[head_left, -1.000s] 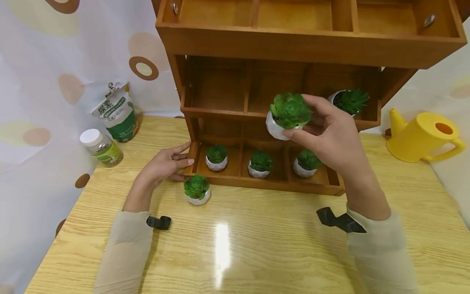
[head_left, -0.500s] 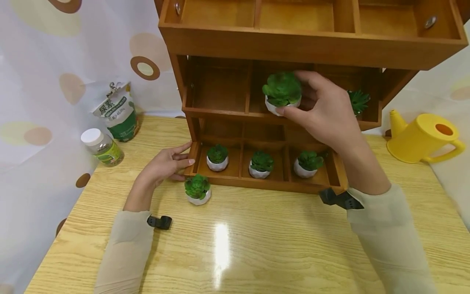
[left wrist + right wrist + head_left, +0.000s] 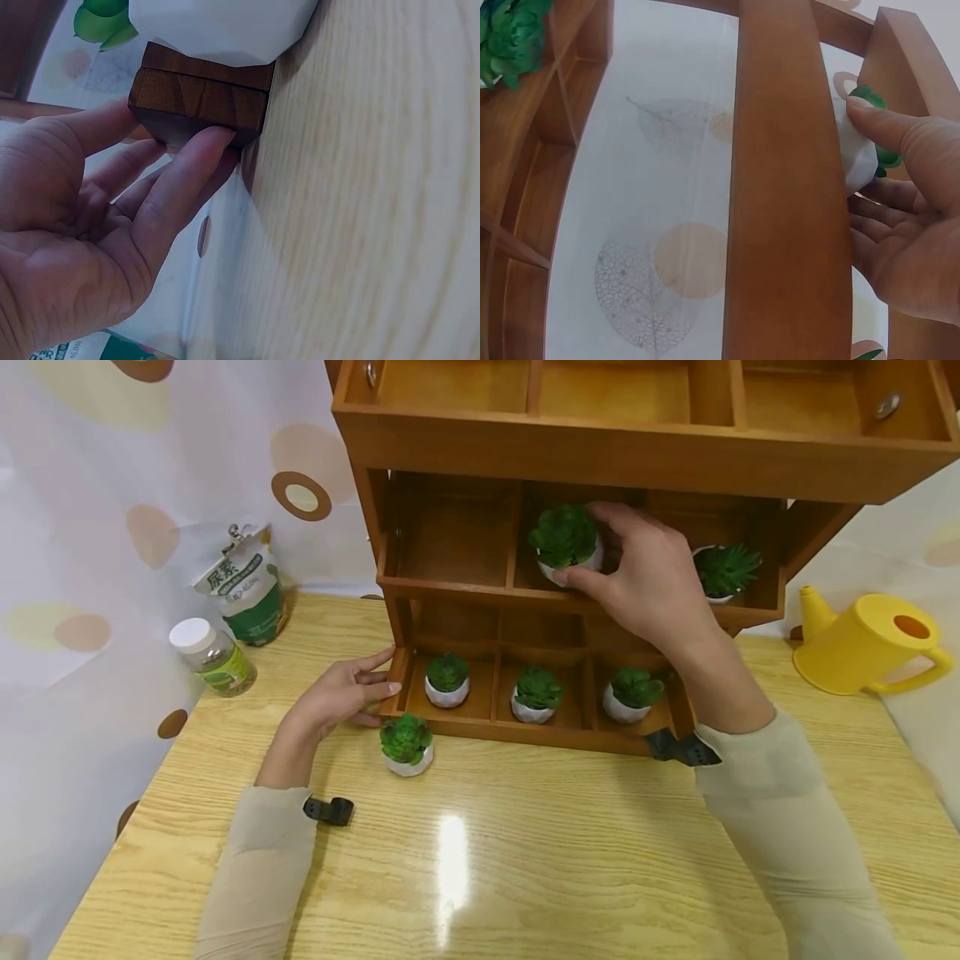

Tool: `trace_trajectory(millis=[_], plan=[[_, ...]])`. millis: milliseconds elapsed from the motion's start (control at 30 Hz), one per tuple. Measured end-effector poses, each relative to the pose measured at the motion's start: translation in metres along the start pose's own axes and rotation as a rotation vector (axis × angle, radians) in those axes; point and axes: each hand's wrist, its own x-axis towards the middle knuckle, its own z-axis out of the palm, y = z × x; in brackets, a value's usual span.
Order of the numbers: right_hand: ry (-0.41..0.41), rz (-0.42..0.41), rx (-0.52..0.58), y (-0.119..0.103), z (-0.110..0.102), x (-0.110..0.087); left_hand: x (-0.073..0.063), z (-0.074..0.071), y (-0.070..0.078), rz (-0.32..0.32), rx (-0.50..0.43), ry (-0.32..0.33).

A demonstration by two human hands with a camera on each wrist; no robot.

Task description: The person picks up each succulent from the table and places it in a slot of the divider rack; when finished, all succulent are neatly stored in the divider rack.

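My right hand point(image 3: 652, 568) grips a potted succulent point(image 3: 564, 537) by its white faceted pot, in the middle compartment of the middle shelf of a wooden rack point(image 3: 600, 456). In the right wrist view, the pot point(image 3: 857, 150) is partly hidden behind the shelf's front board point(image 3: 787, 187); whether its base touches the shelf cannot be seen. My left hand point(image 3: 341, 697) rests extended fingertips against the left end of the bottom shelf point(image 3: 199, 97). Just in front of that corner, another potted succulent point(image 3: 407, 745) stands on the table.
Three small potted plants sit in the bottom shelf's compartments, including a middle one point(image 3: 536, 695). A spiky plant point(image 3: 726, 572) occupies the middle shelf's right compartment. A yellow watering can point(image 3: 870, 643) stands right; a white-capped jar point(image 3: 213, 657) and a clipped bag point(image 3: 243, 589) stand left.
My right hand has carried the potted succulent up, slightly left and into the middle shelf's centre compartment. My left hand has stayed against the rack's corner.
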Motion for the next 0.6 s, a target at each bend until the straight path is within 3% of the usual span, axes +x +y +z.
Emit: trace_trajectory(millis=[600], plan=[[-0.161, 0.05, -0.069, -0.0014, -0.0036, -0.0015, 0.0006, -0.0004, 0.0002, -0.004, 0.001, -0.002]])
